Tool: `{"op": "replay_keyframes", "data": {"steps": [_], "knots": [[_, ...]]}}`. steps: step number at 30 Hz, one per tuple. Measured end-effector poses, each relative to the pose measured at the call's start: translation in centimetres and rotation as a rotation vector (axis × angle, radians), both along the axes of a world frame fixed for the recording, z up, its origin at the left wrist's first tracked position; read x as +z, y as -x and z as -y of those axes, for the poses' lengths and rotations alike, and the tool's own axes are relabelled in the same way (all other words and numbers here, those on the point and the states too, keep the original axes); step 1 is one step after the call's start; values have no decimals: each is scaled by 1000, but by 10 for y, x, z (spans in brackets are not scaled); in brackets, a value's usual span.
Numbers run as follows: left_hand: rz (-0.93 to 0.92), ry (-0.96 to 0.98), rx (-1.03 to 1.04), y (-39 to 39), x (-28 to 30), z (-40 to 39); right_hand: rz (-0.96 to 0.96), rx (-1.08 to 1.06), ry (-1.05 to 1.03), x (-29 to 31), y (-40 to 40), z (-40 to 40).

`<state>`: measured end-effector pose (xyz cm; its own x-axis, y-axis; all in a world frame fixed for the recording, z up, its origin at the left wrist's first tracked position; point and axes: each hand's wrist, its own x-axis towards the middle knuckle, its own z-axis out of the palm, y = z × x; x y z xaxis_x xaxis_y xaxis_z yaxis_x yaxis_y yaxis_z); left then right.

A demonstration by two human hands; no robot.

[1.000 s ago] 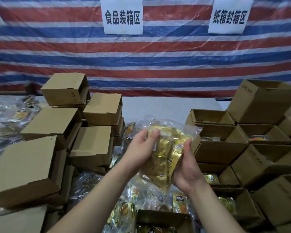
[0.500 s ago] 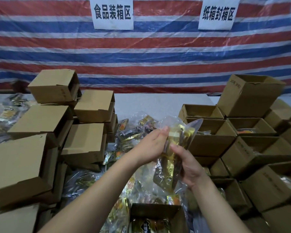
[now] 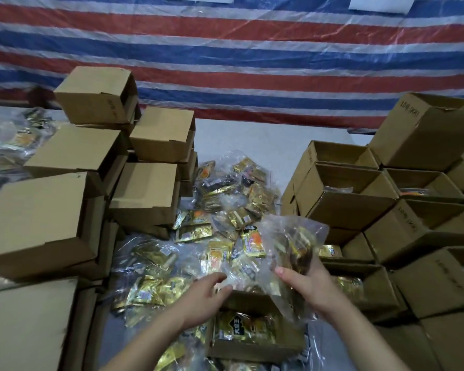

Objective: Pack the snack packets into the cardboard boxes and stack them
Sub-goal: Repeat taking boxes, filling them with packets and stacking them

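Striped tarp [image 3: 252, 49] hung behind. Closed cardboard boxes [image 3: 73, 188] stood stacked at left, open boxes [image 3: 359, 199] at right. Loose snack packets [image 3: 220, 210] lay btwn. Open box [image 3: 255, 336] sat nearest. Right hand [image 3: 310, 286] gripped clear bag of packets [image 3: 292, 245] above it. Left hand [image 3: 202, 298] was relaxed, empty, fingertips at the bag's lower edge.

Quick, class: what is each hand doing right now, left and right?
Left hand: open, fingers relaxed, holding nothing.
Right hand: closed on a clear bag of snack packets.
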<state>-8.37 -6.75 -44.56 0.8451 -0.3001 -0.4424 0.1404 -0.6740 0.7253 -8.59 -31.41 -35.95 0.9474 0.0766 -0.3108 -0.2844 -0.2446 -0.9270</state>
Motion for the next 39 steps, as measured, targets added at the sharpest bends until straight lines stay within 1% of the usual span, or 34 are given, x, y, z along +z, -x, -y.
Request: {"op": "replay_keyframes", "data": {"steps": [2,5,9,13,17,19,20,23,25,27,29,30,31,34,37,39], "knots": [[-13,2,24,7,-15,1,-61,151,118,-6,6,-3],[-60,91,102,9,-26,1,-103,409,170,-12,10,-12],[-83,187,148,11,-28,-1,-159,665,353,-23,9,-18],[-62,184,140,15,-22,2,-225,902,531,-44,5,-33],[-9,168,160,18,-27,6,-192,1115,845,-84,1,-57],[8,166,156,19,-29,6,-207,1112,906,-101,2,-62],[9,170,159,20,-29,6,-229,1076,876,-105,3,-63],[9,186,167,20,-30,4,-324,927,670,-101,6,-56],[18,192,154,20,-30,3,-353,868,592,-89,5,-47],[15,198,151,21,-31,3,-318,850,619,-74,2,-36],[15,185,150,21,-31,3,-267,780,632,-67,2,-30],[17,177,152,21,-31,4,-272,752,638,-67,4,-30],[21,171,154,21,-31,4,-304,760,657,-66,6,-33],[48,151,154,21,-29,6,-475,897,703,-79,14,-50],[58,139,157,23,-27,7,-556,861,697,-87,16,-56],[45,139,162,24,-26,8,-576,831,674,-87,18,-52]]}}
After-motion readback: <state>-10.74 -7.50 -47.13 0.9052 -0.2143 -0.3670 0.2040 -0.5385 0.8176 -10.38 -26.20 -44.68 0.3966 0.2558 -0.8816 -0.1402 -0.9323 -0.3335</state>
